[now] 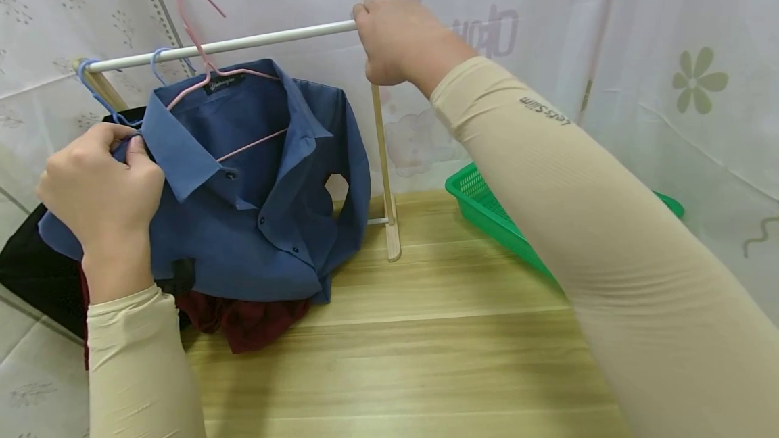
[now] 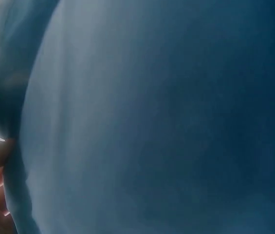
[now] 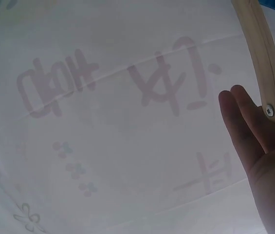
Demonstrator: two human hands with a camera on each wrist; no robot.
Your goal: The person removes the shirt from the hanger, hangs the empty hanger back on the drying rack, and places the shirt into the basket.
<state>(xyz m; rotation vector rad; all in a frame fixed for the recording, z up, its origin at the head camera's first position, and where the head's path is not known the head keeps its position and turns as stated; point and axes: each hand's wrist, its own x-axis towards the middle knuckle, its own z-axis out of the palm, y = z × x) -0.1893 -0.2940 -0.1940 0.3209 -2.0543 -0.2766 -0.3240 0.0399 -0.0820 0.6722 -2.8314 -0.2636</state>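
Observation:
A blue collared shirt is on a pink hanger, whose hook rises above the white rail of a small clothes rack. My left hand pinches the shirt near its shoulder between thumb and fingers. Blue shirt cloth fills most of the left wrist view. At the rack's right end, my right hand holds the top corner. The right wrist view shows its fingers beside the screwed wooden post, with a fingertip on the post's other side.
Blue hangers hook over the rail's left part. Behind the shirt hang a black garment and a dark red one. A green basket stands right on the wooden table, partly behind my right arm. Printed curtains surround it.

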